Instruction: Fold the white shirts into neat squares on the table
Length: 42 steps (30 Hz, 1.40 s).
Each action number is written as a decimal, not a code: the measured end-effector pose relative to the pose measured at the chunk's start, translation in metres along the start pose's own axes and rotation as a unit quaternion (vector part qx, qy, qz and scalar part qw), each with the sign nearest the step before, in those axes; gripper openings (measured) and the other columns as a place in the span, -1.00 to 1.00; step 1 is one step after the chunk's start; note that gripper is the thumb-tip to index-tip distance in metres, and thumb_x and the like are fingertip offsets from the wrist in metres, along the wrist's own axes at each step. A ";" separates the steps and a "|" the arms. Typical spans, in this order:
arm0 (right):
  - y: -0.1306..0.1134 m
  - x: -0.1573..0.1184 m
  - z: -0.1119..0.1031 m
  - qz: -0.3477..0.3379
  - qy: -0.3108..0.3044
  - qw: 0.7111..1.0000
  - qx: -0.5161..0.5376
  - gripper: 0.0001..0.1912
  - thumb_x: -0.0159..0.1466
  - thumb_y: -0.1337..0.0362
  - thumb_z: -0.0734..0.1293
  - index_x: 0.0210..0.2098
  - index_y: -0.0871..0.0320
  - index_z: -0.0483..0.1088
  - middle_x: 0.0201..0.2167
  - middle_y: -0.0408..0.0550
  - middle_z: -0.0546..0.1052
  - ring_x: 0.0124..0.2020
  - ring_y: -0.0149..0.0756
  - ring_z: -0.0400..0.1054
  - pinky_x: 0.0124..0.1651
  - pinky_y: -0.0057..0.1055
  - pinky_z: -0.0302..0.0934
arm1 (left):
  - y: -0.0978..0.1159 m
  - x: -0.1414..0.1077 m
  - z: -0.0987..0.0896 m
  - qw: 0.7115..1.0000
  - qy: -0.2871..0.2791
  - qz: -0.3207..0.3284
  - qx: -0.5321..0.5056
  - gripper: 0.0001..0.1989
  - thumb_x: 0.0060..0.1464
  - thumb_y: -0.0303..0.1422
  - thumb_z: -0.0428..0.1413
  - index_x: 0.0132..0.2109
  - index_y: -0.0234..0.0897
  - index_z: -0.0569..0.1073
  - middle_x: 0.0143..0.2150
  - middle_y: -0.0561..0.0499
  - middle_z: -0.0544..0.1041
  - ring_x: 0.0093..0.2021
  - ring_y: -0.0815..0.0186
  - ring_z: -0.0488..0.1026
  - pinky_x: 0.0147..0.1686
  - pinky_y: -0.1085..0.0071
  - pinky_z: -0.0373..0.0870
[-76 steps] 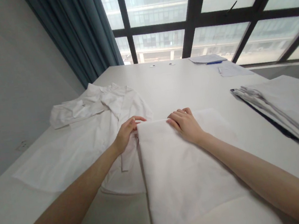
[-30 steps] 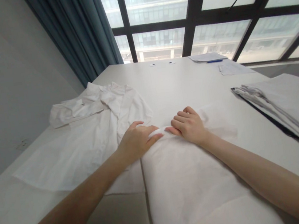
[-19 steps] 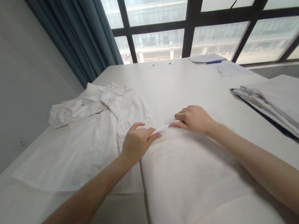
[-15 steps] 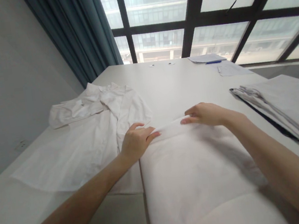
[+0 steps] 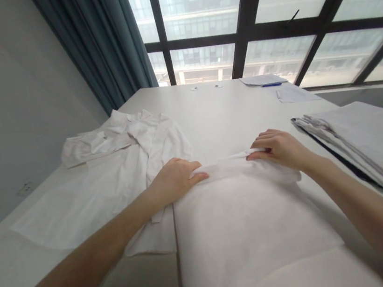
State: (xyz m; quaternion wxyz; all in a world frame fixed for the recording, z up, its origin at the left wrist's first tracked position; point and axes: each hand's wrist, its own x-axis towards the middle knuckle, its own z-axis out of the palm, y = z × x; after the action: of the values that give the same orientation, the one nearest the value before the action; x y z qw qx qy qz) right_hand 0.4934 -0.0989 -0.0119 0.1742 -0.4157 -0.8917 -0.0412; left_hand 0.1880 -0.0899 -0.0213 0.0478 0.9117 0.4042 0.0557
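Observation:
A white cloth (image 5: 251, 220) lies on the near part of the white table, and its far edge is raised in both hands. My left hand (image 5: 177, 178) is closed on the left end of this edge, with the thumb on the near side. Farther right, my right hand (image 5: 277, 148) pinches the same edge between thumb and fingers; a flap of cloth hangs below it. Between the hands the edge runs as a narrow band. A crumpled white shirt (image 5: 121, 171) is spread beside my left hand and forearm.
On the right of the white table (image 5: 216, 116) lies a stack of folded white cloth (image 5: 370, 138) on a dark, thin sheet. Papers (image 5: 296, 92) and a blue pen (image 5: 271, 85) are at the far right edge. A blue curtain (image 5: 100, 42) hangs beside the window.
My right hand has shifted right along the cloth's edge, widening the span between the hands. My left hand keeps its hold, its fingers now folded closer over the edge.

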 end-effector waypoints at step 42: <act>-0.052 0.009 0.014 0.037 -0.082 0.995 -0.037 -0.75 0.40 0.14 0.19 -0.08 0.09 0.43 -0.28 -0.05 0.59 -0.29 -0.23 0.45 -0.33 -0.38 0.09 | 0.025 0.021 0.035 0.980 0.120 0.082 0.133 -0.73 0.30 -0.16 -0.04 -0.20 -0.26 0.38 -0.47 0.02 0.52 -0.44 0.29 0.52 -0.56 0.47 0.14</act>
State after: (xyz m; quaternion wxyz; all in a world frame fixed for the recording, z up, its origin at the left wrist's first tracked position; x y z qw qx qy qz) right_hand 0.4447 -0.1234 -0.0181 0.0860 -0.4568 -0.8848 -0.0334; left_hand 0.2253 -0.0924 -0.0514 -0.1272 0.9268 0.3345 0.1142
